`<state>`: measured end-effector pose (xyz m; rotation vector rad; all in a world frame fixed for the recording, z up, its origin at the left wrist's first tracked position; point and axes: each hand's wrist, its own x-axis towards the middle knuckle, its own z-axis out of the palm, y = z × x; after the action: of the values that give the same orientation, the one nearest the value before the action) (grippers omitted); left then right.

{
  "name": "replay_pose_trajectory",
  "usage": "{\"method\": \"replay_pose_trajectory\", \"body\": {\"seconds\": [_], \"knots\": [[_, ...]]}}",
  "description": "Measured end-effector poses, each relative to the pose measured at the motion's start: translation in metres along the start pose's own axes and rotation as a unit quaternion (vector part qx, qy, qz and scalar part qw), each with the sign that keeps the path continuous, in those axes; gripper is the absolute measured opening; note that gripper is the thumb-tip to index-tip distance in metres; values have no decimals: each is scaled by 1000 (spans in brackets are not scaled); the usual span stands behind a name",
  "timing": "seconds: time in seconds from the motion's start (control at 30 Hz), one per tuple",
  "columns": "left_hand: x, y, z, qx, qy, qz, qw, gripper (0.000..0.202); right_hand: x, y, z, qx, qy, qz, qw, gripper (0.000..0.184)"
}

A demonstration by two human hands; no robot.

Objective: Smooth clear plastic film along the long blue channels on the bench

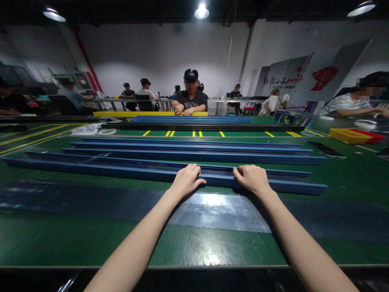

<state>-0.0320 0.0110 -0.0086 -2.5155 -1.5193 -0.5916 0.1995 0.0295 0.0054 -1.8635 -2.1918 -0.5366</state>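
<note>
A long blue channel lies across the green table in front of me, its open side up. Over its near wall bends my left hand, fingers reaching inside and thumb pointing right along the outer face. Further right, my right hand grips the same wall, with its fingertips hidden in the channel. Between my forearms and under them stretches a long clear plastic strip, shiny with reflected light. A thin clear piece lies across the channel's left part.
More blue channels lie parallel behind. A phone rests at right, near a yellow tray and a red tray. Beyond a black bar, a person sits behind a yellow bar. The table's front edge is close.
</note>
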Motion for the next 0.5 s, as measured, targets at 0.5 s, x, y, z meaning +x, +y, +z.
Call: {"method": "replay_pose_trajectory", "body": {"seconds": [0.5], "knots": [[-1,1,-1,43,4,22,999,30,5,-26,5,31,22,-52,998,44]]}}
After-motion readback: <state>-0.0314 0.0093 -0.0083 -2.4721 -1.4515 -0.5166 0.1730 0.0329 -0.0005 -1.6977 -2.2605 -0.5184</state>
